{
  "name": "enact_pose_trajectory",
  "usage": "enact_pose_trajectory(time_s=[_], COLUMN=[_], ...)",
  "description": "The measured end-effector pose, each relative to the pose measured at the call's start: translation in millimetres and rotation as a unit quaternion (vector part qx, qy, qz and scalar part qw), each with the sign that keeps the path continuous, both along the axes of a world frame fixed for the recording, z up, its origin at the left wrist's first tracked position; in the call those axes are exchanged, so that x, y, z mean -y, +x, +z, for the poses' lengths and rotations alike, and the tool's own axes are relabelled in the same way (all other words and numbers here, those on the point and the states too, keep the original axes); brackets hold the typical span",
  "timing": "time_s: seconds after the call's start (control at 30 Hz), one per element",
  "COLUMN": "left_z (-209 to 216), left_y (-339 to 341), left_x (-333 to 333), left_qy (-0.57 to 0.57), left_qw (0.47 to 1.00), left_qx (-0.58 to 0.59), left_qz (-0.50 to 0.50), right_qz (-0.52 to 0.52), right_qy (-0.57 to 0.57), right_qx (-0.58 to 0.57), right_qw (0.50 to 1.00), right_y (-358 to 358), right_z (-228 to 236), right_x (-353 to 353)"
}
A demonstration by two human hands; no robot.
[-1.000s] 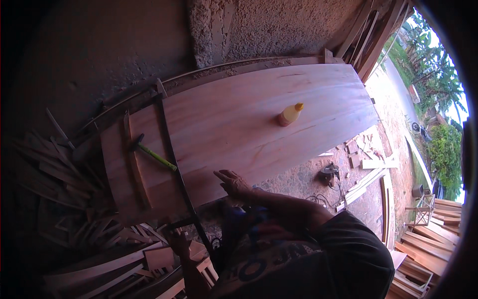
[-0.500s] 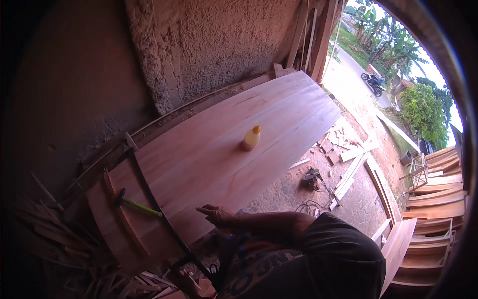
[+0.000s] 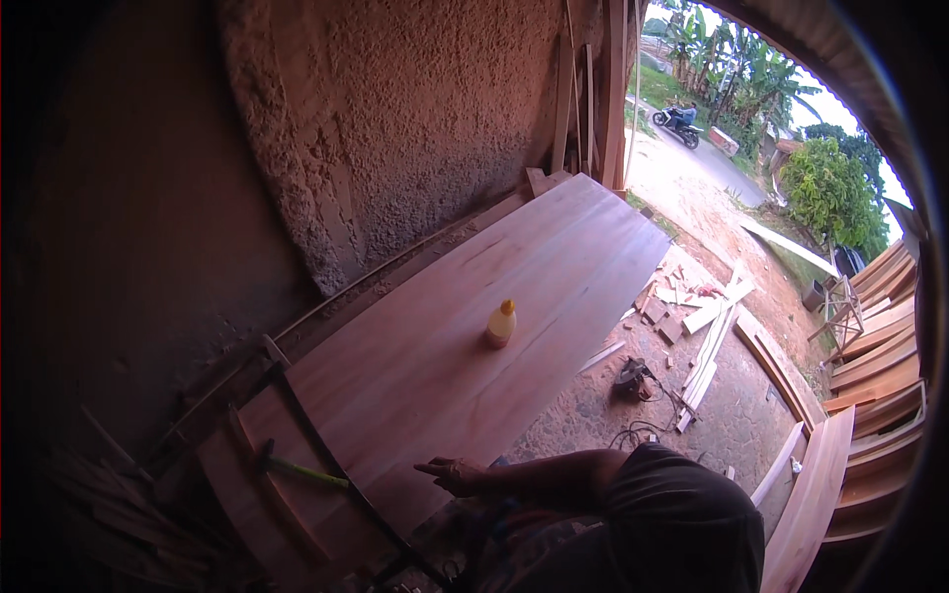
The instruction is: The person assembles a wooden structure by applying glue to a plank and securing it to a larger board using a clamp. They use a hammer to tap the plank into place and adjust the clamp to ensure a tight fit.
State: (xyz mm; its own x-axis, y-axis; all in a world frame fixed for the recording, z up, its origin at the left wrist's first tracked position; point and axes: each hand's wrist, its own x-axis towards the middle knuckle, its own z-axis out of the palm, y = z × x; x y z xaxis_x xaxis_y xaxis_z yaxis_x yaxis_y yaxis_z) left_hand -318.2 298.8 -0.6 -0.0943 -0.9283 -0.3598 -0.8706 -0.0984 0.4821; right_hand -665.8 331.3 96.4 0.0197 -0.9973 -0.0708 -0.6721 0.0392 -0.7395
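1. right hand (image 3: 457,475): above the near edge of the board, fingers reaching out to the left, loosely spread, nothing seen in them. can't tell if they touch the wood.
2. left hand: out of sight, so can't tell its grip.
3. dark metal bar (image 3: 308,425): runs across the board, left of the right hand.
4. hammer (image 3: 308,473): green handle ends by the bar, head on the wood strip (image 3: 287,509).
5. board (image 3: 425,376): wide, reddish, slants away up to the right.
6. bottle (image 3: 501,326): upright mid-board, yellow cap.
7. power tool (image 3: 633,381): on floor, right of board.
8. motorbike (image 3: 677,126): outside, on the road.
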Motion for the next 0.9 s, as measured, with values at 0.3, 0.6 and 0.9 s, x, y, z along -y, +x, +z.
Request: enact_pose_trajectory(time_s=[0.3, 0.6, 0.9], left_z=[-40, -32, -67], left_y=[52, 103, 110], left_x=[-53, -58, -72], left_qy=[-0.163, -0.101, -0.363], left_qw=[0.981, 0.994, 0.896], left_qx=[0.088, -0.043, 0.238], left_qz=[0.049, -0.006, 0.097], right_qz=[0.030, 0.044, 0.043], right_qy=[0.027, 0.019, 0.042], right_qx=[0.005, 0.017, 0.021], right_qw=[0.999, 0.999, 0.998], right_y=[7, 16, 23], right_z=[8, 9, 33], right_x=[0, 6, 6])
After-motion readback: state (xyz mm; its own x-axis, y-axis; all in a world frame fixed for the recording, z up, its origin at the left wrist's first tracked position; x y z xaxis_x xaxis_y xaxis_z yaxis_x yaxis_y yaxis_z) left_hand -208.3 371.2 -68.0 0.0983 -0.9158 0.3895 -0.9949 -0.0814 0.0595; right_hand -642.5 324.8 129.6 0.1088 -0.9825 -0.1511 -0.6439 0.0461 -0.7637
